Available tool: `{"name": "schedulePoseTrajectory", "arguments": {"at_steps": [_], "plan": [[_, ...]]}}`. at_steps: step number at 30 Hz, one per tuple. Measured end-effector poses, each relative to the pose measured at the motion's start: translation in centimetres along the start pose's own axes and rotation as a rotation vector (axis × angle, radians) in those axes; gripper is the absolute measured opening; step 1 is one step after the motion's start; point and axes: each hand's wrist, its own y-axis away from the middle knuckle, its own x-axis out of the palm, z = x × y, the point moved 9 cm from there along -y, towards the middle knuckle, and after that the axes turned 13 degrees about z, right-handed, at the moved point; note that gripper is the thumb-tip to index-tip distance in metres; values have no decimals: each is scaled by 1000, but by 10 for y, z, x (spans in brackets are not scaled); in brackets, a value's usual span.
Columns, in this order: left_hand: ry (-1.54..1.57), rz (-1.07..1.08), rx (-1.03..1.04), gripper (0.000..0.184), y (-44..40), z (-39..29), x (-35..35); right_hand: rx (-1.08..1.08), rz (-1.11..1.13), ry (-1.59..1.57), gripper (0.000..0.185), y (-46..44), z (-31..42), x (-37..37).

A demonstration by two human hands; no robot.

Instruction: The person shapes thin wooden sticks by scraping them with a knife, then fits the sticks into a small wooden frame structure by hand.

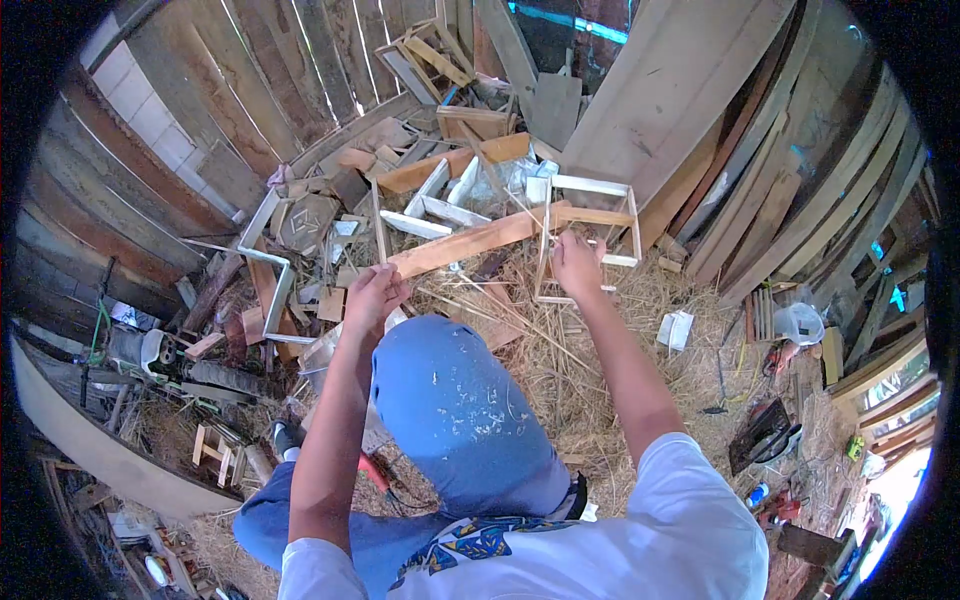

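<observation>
My left hand [375,294] is closed in a pinch at the near-left end of a long, light brown wooden plank [470,245]. The plank slants up to the right in front of me. My right hand [577,266] is closed at a small open box-like wooden frame [634,222] with pale, white-edged bars; its fingers are partly hidden. Past the plank, several white-painted wood pieces [415,225] lie among the scraps. My bent knee [455,390], in paint-spotted blue trousers, is between my forearms.
Scrap wood [385,140] is heaped against the plank wall. Large boards [680,90] lean at the right. Straw [640,350] covers the floor. A white angled frame [281,290] and a wheeled machine [140,345] are at left. A clear bucket [799,324] stands at right.
</observation>
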Motion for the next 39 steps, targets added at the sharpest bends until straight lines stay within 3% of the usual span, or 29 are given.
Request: {"name": "schedulePoseTrajectory", "arguments": {"at_steps": [5, 7, 10, 11, 14, 17, 19, 24, 26, 30, 32, 34, 36, 39], "plan": [[-10, -53, 42, 20, 28, -16, -3, -21, 19, 11, 16, -16, -19, 20], [-18, -136, 45, 20, 41, -17, -23, 106, 174, 39, 17, -15, -24, 26], [44, -132, 90, 19, 67, -21, -53, 76, 98, 121, 18, -16, -26, 25], [53, -173, 113, 20, 82, -24, -61, -51, -110, 122, 18, -19, -20, 16], [25, -200, 180, 19, 112, -27, -110, 4, 6, 92, 17, -37, 2, -13], [-14, -372, 176, 17, 152, -41, -147, -134, -47, 7, 19, -52, 58, -63], [-14, -409, 221, 17, 175, -54, -153, -307, -138, -45, 20, -59, 108, -93], [-25, -436, 376, 17, 226, -90, -144, -619, -84, -214, 15, -57, 271, -139], [12, -426, 430, 19, 243, -98, -138, -873, -36, -216, 15, -29, 349, -149], [25, -453, 433, 31, 288, -113, -103, -1136, 102, -268, 11, 36, 460, -144], [138, -458, 444, 40, 306, -108, -101, -1275, 150, -313, 11, 80, 497, -144], [230, -514, 460, 61, 327, -108, -100, -1428, 175, -375, 10, 123, 525, -147], [362, -642, 547, 65, 354, -121, -89, -1522, 222, -419, 11, 151, 548, -150], [390, -667, 665, 57, 384, -136, -93, -1620, 413, -412, 12, 185, 582, -140]]}}
